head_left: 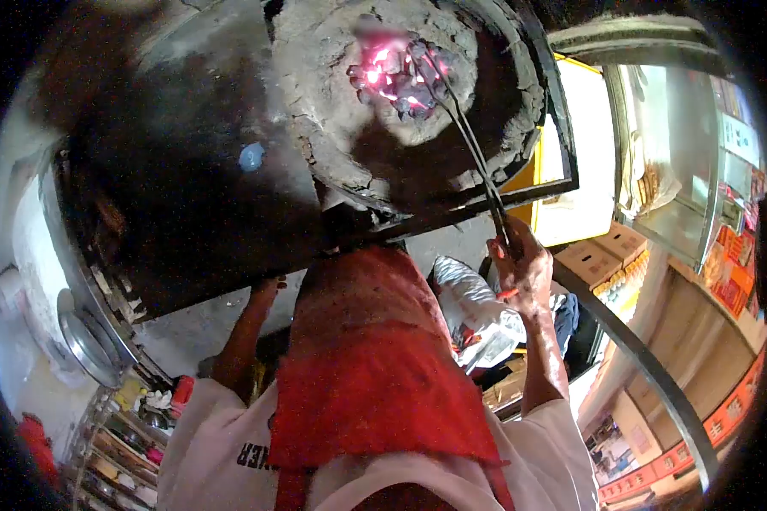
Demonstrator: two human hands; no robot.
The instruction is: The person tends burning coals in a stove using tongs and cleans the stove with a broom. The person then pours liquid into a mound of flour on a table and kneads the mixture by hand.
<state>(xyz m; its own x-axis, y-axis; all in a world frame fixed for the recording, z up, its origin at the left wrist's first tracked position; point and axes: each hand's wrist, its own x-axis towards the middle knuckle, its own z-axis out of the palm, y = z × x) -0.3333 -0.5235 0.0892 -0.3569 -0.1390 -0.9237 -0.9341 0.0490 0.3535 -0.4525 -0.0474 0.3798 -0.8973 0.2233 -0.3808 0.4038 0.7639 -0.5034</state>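
My right hand [524,268] is closed around the handle end of long metal tongs [471,140]. The tips of the tongs reach into glowing charcoal [392,75], which lies in the middle of a round clay oven [324,153]. Part of the coals glows pink and white, and the rest is dark. My left hand [268,288] is at the front edge of the dark metal worktop [187,213], low and to the left. Its fingers are mostly hidden there, so their grip does not show.
A small blue piece [251,157] lies on the worktop. To the right are a bright yellow-edged panel [575,162], cardboard boxes [588,262] and a curved metal bar [639,349]. A white sack [473,298] lies below the oven. A round metal lid [89,345] stands at left.
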